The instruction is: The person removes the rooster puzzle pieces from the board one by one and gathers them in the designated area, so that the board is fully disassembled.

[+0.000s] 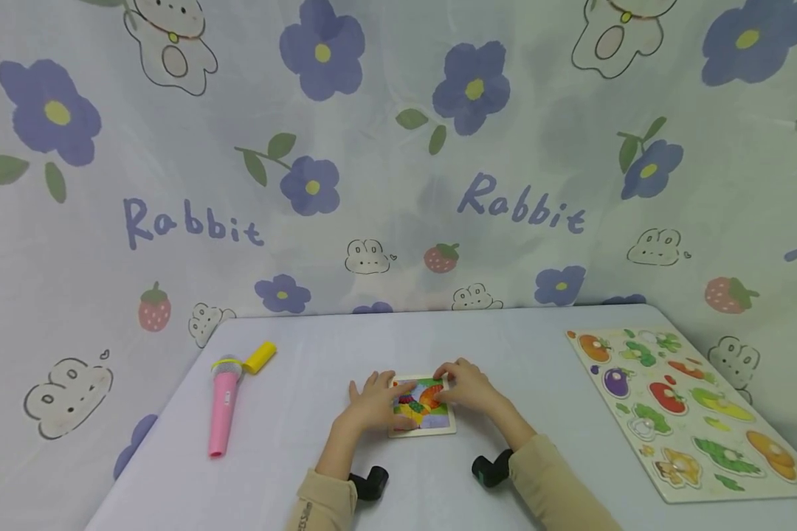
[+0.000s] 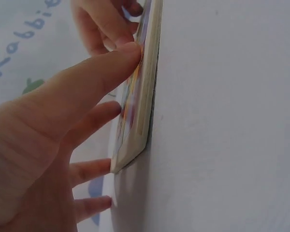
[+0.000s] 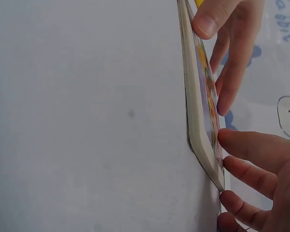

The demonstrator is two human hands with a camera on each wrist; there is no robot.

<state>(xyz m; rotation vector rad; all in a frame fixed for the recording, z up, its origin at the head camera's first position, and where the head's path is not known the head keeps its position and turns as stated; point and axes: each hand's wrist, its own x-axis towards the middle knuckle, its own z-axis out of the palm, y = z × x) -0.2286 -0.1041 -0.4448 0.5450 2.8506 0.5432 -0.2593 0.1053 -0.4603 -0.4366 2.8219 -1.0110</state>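
A small picture puzzle [image 1: 421, 420] in a pale frame lies flat on the white table, its colorful picture partly hidden by fingers. My left hand [image 1: 374, 402] rests over its left side. In the left wrist view the left thumb [image 2: 106, 65] lies across the picture, while the other fingers spread straight along the far and left edges. From the right, my right hand [image 1: 470, 387] reaches the puzzle's upper right corner. Its thumb [image 3: 246, 142] and index fingertip touch the picture near the frame, the remaining fingertips being down beside the edge.
A pink toy microphone [image 1: 223, 409] lies at the left with a yellow cylinder [image 1: 260, 358] by its head. To the right is a large vegetable puzzle board [image 1: 694, 413]. Black wrist cameras [image 1: 370, 484] sit under both sleeves. A rabbit-patterned cloth [image 1: 385, 184] hangs behind the table.
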